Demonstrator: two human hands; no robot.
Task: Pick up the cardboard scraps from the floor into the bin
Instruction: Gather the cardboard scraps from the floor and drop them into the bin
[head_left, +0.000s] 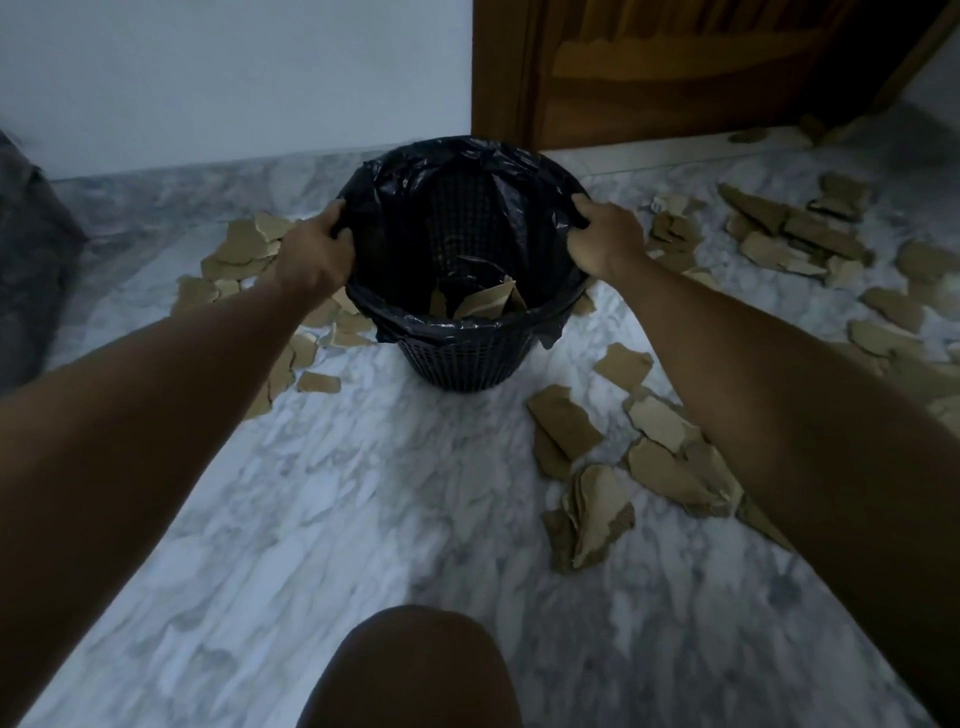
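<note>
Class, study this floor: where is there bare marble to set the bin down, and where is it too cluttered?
Bare marble floor runs from the black mesh bin with its black liner toward the person's knee, between both forearms. Brown cardboard scraps crowd the bin's left side, the near right and the far right. Both hands, left and right, grip the rim.

Dim, bluish light throughout. Beyond the left hand the far corner blurs. Wide-angle bending stretches both forearms.
</note>
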